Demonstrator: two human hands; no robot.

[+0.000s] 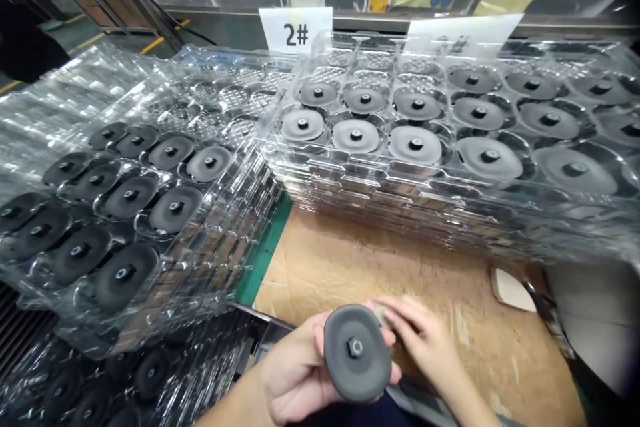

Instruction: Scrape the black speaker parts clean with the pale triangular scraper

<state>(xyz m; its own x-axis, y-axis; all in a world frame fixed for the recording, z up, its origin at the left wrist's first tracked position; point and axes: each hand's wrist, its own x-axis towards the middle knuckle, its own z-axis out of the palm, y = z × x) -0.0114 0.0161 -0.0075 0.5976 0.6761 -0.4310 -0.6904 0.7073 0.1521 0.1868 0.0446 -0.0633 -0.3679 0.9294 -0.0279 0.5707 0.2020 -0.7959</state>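
Note:
My left hand grips a dark grey rounded disc by its rim, low in the middle of the view. The disc's face points up at me and shows a short raised hub with a metal-looking centre. Just behind the disc, my right hand has its thumb and fingers pinched together near the rim. A small pale thing shows at those fingertips, too little of it visible to name. The disc hides part of the left fingers.
Stacked clear plastic trays holding similar discs stand at the back right; another stack is on the left, with more trays below. Brown cardboard covers the worktop. A "2#" paper sign stands behind. A white-faced object lies right.

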